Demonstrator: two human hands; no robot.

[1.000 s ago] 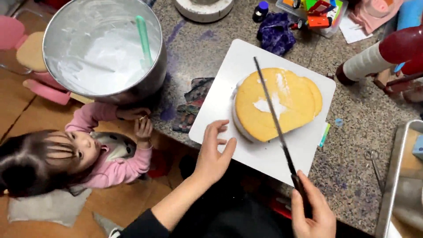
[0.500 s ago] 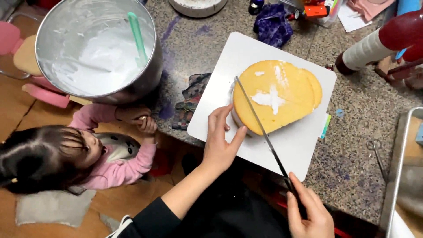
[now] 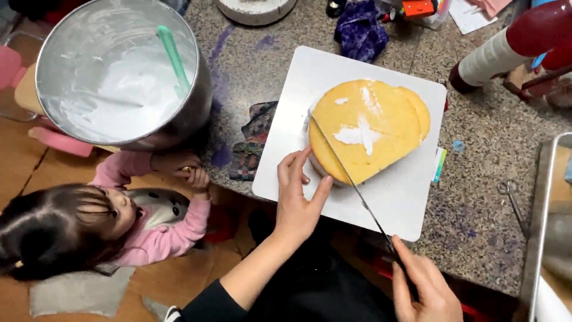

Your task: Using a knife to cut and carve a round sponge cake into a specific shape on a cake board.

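Holding the knife (image 3: 351, 182) by its handle, your right hand (image 3: 424, 286) is closing its fingers around it near the counter (image 3: 476, 197) edge, and the long thin blade is lying across the cake (image 3: 369, 131). The cake is sitting on the white board (image 3: 310, 77). Your left hand (image 3: 298, 197) is resting with fingers spread, fingertips touching the cake's near side and gripping nothing. The sponge is looking soft and light, so it is probably crumbling easily; you are better steadying it by the side, gently. The blade seems flexible.
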